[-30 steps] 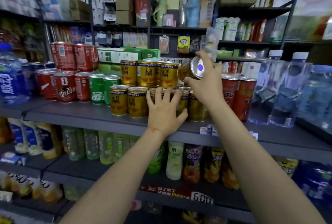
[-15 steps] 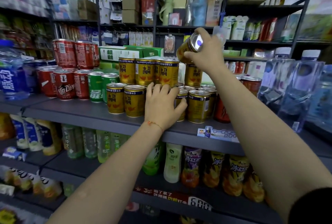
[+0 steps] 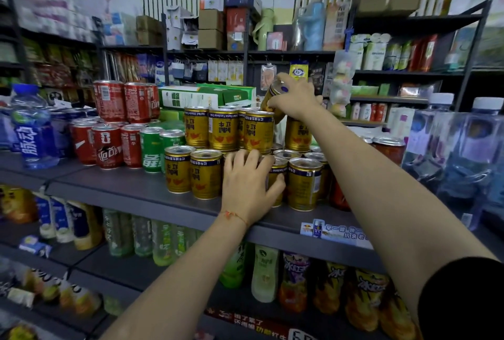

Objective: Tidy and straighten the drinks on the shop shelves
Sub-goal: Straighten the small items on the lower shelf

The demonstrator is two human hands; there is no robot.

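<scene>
the right hand (image 3: pixel 296 99) grips a tilted gold drink can (image 3: pixel 272 99) just above the upper tier's gap, while the left hand (image 3: pixel 249 184) clasps a lower-row gold can (image 3: pixel 276 178).

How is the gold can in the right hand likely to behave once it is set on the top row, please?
The gold can, tilted in the right hand, looks rigid metal, so probably firm to grip. Its smooth round wall could roll if laid sideways. Standing on the stacked cans, it may tip if nudged.

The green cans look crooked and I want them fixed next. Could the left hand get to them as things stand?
Probably yes. The left hand rests on a gold can, and the green cans stand at the same shelf's front with nothing before them.
</scene>
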